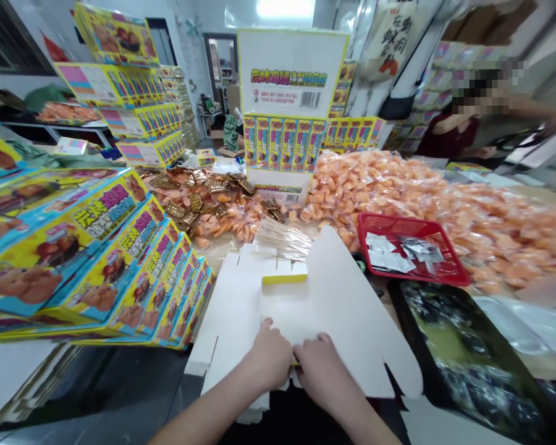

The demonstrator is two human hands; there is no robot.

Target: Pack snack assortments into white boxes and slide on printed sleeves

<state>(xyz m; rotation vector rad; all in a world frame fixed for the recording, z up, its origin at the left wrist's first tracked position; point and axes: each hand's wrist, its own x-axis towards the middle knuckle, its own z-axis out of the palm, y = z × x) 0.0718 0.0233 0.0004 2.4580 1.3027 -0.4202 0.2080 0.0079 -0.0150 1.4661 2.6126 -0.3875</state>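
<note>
- Head view, middle front: a piece of white cardboard (285, 309), partly folded, lay in front of the person, with a yellow strip (285, 279) along its far edge and a broad panel with rounded corners spread out to the right.
- The left hand (272, 349) rested on the near part of this cardboard, its fingers bent and the thumb side upward; whether it gripped the edge could not be told.
- The right hand (322, 364) was just beside it, fingers curled at the same near edge; its grip, too, could not be made out.
- Underneath and to the left was a pile of flat white card sheets (227, 309), their slotted edges uneven.
- Just beyond the cardboard lay a clear bag of thin pale sticks (285, 240). Behind it, shiny brown-gold packets (192, 207) lay scattered over orange pieces in clear wrapping.
- To the right, a big heap of wrapped orange pieces (398, 179) spread behind a red basket (417, 278) with silvery-white packets inside. Nearer stood a black tray (412, 327) of dark, glossy packets.
- To the left, yellow and blue printed boxes (97, 247) stood in a slanting row.
- In the background, a white display carton (291, 80) stood upright, and a person in a dark red top (449, 135) was at the far right.
</note>
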